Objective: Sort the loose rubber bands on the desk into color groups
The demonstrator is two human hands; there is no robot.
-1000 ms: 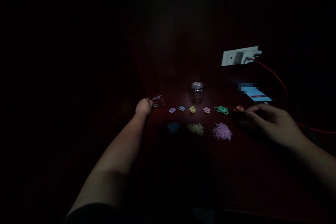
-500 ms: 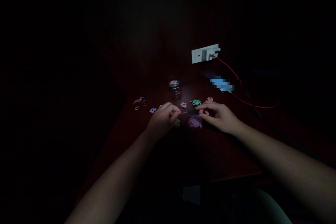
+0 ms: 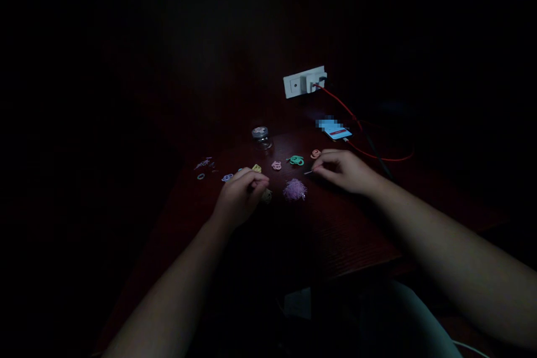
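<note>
On a dim dark-red worktop, we note the right hand pinching a thin pin at 2 o'clock of the purple band heap; left hand curled, contents unclear.

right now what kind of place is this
Probably a dim room at home, at a wooden table: a wall socket, a charging phone and small bands sorted by colour.

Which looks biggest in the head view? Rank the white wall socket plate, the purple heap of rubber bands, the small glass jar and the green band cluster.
1. White wall socket plate.
2. Purple heap of rubber bands.
3. Small glass jar and green band cluster: alike, unranked.
The socket lies farther away, so true size is unsure.
</note>
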